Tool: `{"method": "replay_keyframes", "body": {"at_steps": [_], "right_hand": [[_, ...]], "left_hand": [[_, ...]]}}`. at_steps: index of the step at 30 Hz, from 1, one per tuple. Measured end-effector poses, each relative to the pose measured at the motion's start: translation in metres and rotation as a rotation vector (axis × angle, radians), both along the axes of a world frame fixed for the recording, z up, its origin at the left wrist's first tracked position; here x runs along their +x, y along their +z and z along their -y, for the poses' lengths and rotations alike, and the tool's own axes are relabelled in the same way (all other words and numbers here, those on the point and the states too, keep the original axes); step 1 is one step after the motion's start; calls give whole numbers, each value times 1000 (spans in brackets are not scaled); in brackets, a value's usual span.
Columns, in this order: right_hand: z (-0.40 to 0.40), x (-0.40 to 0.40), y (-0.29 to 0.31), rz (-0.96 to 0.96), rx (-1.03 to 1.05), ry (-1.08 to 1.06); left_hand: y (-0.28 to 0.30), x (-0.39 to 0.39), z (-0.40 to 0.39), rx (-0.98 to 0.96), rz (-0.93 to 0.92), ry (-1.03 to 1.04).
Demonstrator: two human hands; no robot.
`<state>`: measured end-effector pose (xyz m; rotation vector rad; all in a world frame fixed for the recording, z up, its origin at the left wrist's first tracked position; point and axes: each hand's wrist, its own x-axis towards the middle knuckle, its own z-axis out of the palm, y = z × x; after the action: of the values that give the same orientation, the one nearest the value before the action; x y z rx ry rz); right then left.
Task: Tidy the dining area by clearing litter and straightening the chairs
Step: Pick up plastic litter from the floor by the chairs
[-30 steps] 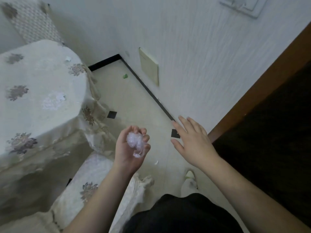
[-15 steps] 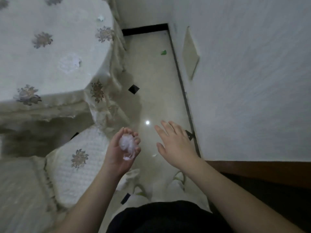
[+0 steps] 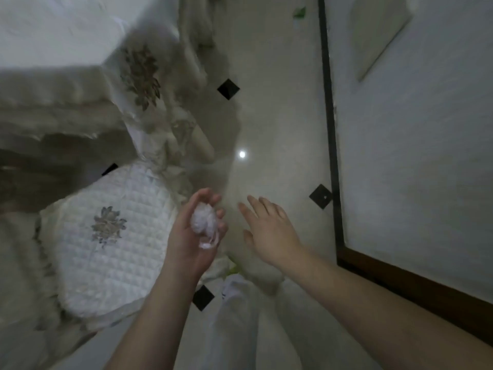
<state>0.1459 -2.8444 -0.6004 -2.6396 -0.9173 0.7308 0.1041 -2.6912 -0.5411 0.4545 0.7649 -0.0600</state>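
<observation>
View has swung floorward; left hand (image 3: 190, 236) still cups crumpled tissue (image 3: 204, 222), right hand (image 3: 269, 231) spread empty

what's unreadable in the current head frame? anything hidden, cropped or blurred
- Crumpled white wad, head view: left hand cups it; underside hidden, material unclear.
- Green scrap on the floor, head view: small, smeared, near the top edge; identity unclear.
- Table top, head view: motion blur and the top-left edge cut it off; any litter there unreadable.
- Feet, head view: blurred, partly behind the right hand.
</observation>
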Motion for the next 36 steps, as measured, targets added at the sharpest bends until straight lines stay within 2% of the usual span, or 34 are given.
{"method": "replay_keyframes", "body": {"at_steps": [4, 8, 12, 17, 21, 24, 27, 30, 36], "right_hand": [[-3, -4, -109, -94, -93, 60], [-3, -1, -217, -130, -123, 14], [-9, -11, -311, -209, -235, -21], [-17, -37, -411, -242, -277, -25], [-18, -43, -482, -292, -396, -71], [-14, -43, -519, -256, -430, -68], [-12, -40, -543, -200, -460, -35], [-19, -32, -559, -62, -467, -75], [-30, -30, -585, -116, -460, -145]], "left_hand": [[-78, -5, -3, 2, -14, -50], [-160, -15, -5, -11, -71, -77], [-235, -16, -12, -27, -65, -40], [-306, -2, -13, -60, -35, -82], [-328, 0, -22, 9, -52, -43], [-338, -3, -27, 32, -78, -17], [-344, 0, -34, 73, -104, -27], [-346, 1, -38, 100, -72, -36], [-344, -1, -41, 140, -104, -19]]}}
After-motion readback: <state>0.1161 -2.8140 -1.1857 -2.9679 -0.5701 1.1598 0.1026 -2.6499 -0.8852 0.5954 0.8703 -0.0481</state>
